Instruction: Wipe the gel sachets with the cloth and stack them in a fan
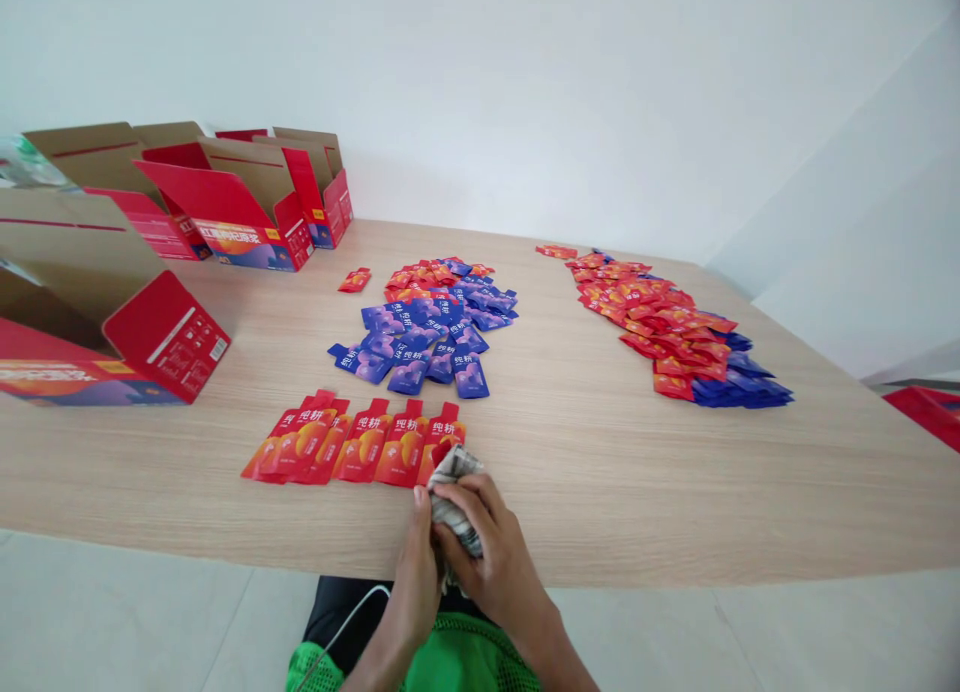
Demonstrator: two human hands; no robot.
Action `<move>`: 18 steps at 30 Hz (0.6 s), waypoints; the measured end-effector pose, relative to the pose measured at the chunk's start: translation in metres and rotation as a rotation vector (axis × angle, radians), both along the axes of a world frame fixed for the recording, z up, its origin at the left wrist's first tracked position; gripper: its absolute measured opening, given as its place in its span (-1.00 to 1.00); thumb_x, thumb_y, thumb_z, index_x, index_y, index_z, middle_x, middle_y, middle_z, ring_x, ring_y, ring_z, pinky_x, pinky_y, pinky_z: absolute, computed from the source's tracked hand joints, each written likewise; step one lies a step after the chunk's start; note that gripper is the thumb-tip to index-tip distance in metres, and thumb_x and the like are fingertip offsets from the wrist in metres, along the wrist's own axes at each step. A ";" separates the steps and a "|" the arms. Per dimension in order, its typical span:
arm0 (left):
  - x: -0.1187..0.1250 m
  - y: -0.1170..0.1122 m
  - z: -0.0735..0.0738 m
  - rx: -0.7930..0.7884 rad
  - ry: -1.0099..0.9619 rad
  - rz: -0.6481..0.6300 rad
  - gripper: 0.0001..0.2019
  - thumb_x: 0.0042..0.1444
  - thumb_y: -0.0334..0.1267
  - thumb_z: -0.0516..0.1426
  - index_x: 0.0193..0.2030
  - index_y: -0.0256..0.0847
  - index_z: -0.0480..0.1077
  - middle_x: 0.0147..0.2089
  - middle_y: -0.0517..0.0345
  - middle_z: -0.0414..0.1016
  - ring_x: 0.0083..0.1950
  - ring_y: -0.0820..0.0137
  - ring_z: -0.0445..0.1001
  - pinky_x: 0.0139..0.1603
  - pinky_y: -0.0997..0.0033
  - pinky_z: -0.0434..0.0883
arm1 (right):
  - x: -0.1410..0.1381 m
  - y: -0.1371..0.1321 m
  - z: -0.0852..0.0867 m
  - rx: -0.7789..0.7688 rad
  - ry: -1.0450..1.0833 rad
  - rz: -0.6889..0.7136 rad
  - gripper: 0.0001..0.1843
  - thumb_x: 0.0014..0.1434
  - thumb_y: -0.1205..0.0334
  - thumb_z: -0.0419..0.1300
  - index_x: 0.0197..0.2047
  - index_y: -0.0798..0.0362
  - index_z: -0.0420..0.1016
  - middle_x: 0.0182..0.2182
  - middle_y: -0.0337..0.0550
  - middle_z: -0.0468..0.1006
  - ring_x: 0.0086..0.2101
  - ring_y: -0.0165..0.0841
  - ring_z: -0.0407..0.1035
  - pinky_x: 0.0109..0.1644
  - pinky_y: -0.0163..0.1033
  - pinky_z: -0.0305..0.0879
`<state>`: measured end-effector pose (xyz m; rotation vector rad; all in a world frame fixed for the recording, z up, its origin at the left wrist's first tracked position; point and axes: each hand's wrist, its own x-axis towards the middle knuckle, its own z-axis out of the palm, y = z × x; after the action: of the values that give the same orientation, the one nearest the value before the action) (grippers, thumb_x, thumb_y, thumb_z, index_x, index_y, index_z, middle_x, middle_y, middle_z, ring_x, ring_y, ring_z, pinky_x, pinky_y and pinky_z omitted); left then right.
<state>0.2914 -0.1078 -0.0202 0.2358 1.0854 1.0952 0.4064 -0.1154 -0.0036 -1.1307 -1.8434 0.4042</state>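
Right hand [491, 547]: fingers closed on checked cloth [456, 492], bunched at worktop's [600, 492] near edge. Left hand [418, 562] against cloth's left side, can't tell what its fingers grip. Red pouches [366, 444] in overlapping row just beyond, leftward; blue pouches [427, 327] heaped behind them.

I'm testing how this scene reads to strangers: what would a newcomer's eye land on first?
Probably the open red boxes at the left, vivid against the pale wall. Next, the blue pouches heaped centrally and the red-and-blue pile at right. Then, at the near edge of the table, the right hand gripping a cloth, the left hand against it, beside a row of red pouches.
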 end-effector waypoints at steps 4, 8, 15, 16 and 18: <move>0.004 -0.012 -0.006 0.098 0.054 -0.091 -0.57 0.02 0.24 0.35 -0.18 -0.05 0.69 0.14 -0.09 0.76 0.56 -0.08 0.37 0.53 -0.09 0.38 | 0.000 0.011 0.009 -0.056 0.135 -0.071 -0.64 0.47 0.33 0.20 0.28 -0.11 0.49 0.04 -0.06 0.55 0.04 -0.23 0.55 0.18 -0.16 0.55; -0.014 -0.011 -0.011 0.156 0.321 -0.051 -0.70 -0.04 -0.09 0.41 -0.13 -0.03 0.70 0.19 -0.05 0.75 0.55 -0.14 0.39 0.55 -0.10 0.37 | -0.004 0.011 0.010 -0.075 0.170 -0.061 -0.61 0.44 0.35 0.22 0.27 -0.11 0.50 0.03 -0.06 0.55 0.04 -0.22 0.54 0.20 -0.15 0.54; -0.023 0.004 -0.010 0.130 0.279 0.133 -0.45 0.24 0.25 0.27 0.08 -0.19 0.67 0.18 -0.09 0.74 0.43 -0.03 0.53 0.48 -0.06 0.45 | -0.011 -0.003 -0.002 -0.099 0.153 0.059 -0.59 0.41 0.36 0.24 0.27 -0.09 0.51 0.03 -0.07 0.57 0.00 -0.25 0.57 0.13 -0.23 0.57; -0.023 0.005 -0.011 0.144 0.268 0.136 -0.40 0.25 0.30 0.26 0.10 -0.21 0.66 0.19 -0.10 0.73 0.43 -0.03 0.54 0.47 -0.06 0.46 | -0.011 -0.004 -0.002 -0.108 0.153 0.071 -0.59 0.41 0.37 0.25 0.27 -0.09 0.51 0.03 -0.08 0.58 0.01 -0.25 0.57 0.14 -0.22 0.56; -0.024 0.005 -0.014 0.174 0.276 0.123 -0.38 0.25 0.32 0.26 0.12 -0.20 0.65 0.23 -0.11 0.71 0.44 -0.03 0.51 0.45 -0.04 0.48 | -0.011 -0.002 -0.002 -0.122 0.163 0.078 -0.59 0.41 0.37 0.25 0.27 -0.10 0.52 0.04 -0.08 0.58 0.01 -0.25 0.57 0.16 -0.21 0.56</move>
<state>0.2675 -0.1032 -0.0339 0.4747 1.2631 1.2954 0.3956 -0.1176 -0.0051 -1.0759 -1.7417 0.6423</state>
